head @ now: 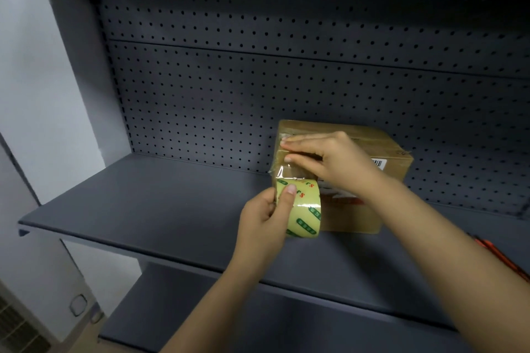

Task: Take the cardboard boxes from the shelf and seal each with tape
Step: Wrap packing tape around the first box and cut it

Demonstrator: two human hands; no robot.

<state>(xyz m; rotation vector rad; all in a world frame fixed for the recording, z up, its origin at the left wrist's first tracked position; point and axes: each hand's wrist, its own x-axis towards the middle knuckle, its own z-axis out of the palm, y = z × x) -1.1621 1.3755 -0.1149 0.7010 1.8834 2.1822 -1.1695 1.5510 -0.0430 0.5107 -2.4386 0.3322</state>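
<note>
A brown cardboard box (384, 149) with a barcode label stands on the dark grey shelf (160, 203), close to the perforated back panel. My left hand (266, 218) grips a roll of clear tape with green print (305, 209) at the box's front left corner, thumb on the roll's outer face. A strip of tape runs from the roll up onto the box's left end. My right hand (324, 155) lies over the box's top left edge, straight fingers pressing the tape down along the top and the thumb on the side face.
An orange-and-black tool (499, 258) lies on the shelf at the far right edge. A lower shelf (200, 309) shows below. A white wall and a pale appliance (34, 309) stand to the left of the shelving.
</note>
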